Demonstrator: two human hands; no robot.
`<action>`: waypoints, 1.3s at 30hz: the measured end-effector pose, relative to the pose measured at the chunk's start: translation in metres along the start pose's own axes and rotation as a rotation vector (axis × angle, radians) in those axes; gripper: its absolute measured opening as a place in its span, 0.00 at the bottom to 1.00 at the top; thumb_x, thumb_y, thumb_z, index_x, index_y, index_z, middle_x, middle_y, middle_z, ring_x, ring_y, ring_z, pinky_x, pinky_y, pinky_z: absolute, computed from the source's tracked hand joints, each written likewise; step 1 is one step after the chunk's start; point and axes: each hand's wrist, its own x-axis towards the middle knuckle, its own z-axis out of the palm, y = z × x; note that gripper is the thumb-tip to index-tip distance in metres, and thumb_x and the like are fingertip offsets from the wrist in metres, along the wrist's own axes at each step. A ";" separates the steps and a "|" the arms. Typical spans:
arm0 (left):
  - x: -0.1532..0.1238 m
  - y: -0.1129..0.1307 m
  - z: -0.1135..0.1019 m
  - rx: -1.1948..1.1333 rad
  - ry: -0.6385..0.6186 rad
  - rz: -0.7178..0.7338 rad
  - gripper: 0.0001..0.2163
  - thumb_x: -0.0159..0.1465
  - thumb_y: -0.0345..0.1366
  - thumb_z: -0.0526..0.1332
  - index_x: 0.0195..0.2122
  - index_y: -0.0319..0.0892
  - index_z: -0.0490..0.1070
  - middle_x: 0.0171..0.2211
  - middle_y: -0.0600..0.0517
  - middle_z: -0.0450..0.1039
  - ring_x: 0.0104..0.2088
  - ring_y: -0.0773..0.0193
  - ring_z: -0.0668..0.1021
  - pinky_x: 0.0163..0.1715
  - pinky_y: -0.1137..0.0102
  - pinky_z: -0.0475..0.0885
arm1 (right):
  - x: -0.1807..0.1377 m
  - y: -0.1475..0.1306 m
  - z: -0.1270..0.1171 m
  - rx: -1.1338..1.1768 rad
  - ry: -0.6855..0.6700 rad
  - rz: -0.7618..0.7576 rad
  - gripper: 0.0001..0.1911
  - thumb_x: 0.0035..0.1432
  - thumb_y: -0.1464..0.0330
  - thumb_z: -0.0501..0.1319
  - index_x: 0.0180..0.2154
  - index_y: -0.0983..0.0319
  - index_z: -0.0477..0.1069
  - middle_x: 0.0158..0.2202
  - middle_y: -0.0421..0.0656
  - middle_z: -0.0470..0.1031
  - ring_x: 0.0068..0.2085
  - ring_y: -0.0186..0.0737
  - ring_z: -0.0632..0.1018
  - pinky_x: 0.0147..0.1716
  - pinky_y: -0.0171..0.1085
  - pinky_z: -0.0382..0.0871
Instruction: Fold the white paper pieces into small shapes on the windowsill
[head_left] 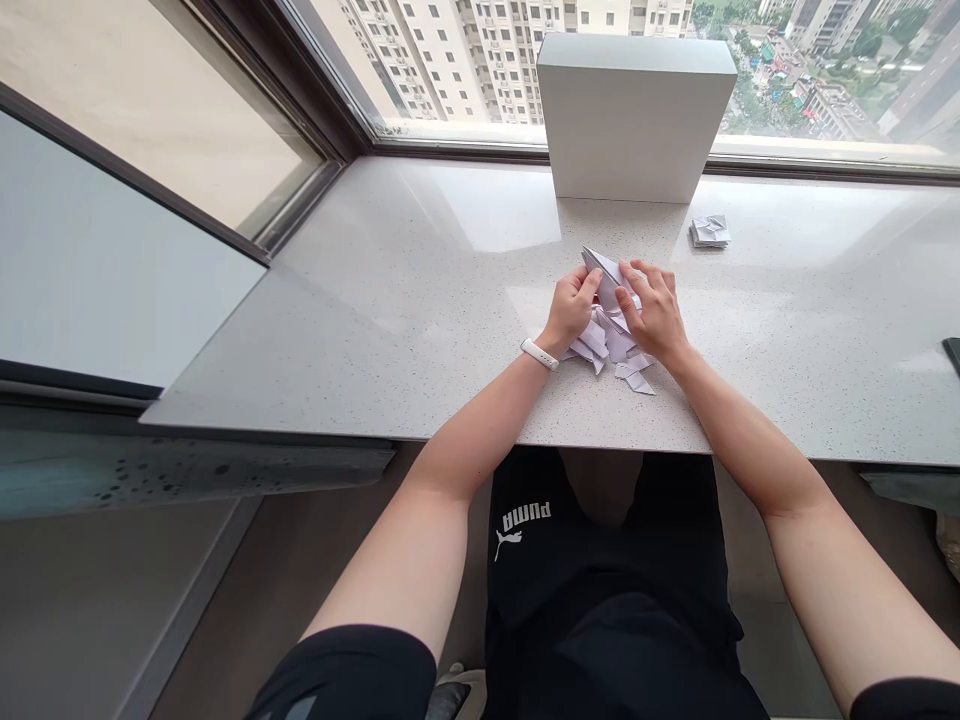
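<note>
The left hand (571,308) pinches a pointed, folded white paper piece (610,283) above loose folded white papers (617,343) on the speckled white surface (450,330); the right hand (654,308), fingers loosely spread, touches it. Uneven pressing could crush its folds.

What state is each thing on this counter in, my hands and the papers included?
Left hand: pinching the folded paper
Right hand: fingers apart, against the folded paper
Folded paper: creased, pointed end up
Paper pieces: folded, heaped loosely below the hands
Small paper bundle: folded, lying on the counter
White box: upright; whether sealed, unclear
Dark object: cut off, state unclear
</note>
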 end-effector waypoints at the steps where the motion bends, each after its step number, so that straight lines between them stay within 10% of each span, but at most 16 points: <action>1: 0.001 -0.001 -0.002 0.005 -0.014 0.005 0.18 0.82 0.55 0.71 0.47 0.44 0.84 0.41 0.46 0.88 0.42 0.56 0.89 0.44 0.63 0.87 | 0.002 0.001 -0.002 0.039 0.019 0.012 0.34 0.87 0.41 0.55 0.78 0.50 0.78 0.75 0.55 0.81 0.76 0.72 0.77 0.76 0.77 0.74; 12: -0.001 0.009 -0.011 0.074 -0.224 0.083 0.18 0.82 0.53 0.69 0.51 0.42 0.87 0.50 0.41 0.91 0.55 0.48 0.90 0.60 0.56 0.85 | 0.007 0.001 -0.004 0.530 0.034 0.204 0.25 0.73 0.40 0.75 0.47 0.54 0.84 0.46 0.46 0.88 0.43 0.46 0.85 0.44 0.46 0.84; 25: 0.003 0.024 -0.027 0.226 -0.282 0.093 0.14 0.79 0.50 0.73 0.50 0.44 0.89 0.46 0.44 0.90 0.51 0.50 0.90 0.55 0.59 0.84 | 0.010 0.016 -0.007 0.645 -0.151 0.224 0.36 0.65 0.30 0.76 0.50 0.54 0.83 0.43 0.44 0.86 0.41 0.44 0.84 0.38 0.42 0.81; 33: 0.010 0.040 -0.071 0.688 -0.229 0.118 0.07 0.70 0.35 0.75 0.48 0.43 0.88 0.50 0.41 0.89 0.51 0.47 0.86 0.60 0.52 0.83 | 0.020 0.057 -0.014 0.571 0.109 0.336 0.36 0.66 0.29 0.73 0.49 0.53 0.78 0.43 0.45 0.84 0.43 0.47 0.85 0.39 0.44 0.82; 39: -0.007 0.036 -0.044 0.758 -0.464 0.195 0.10 0.71 0.37 0.74 0.51 0.45 0.89 0.56 0.41 0.87 0.60 0.42 0.84 0.71 0.45 0.77 | 0.021 0.069 -0.013 0.532 0.175 0.350 0.34 0.74 0.31 0.66 0.55 0.53 0.79 0.46 0.47 0.83 0.47 0.50 0.86 0.41 0.45 0.83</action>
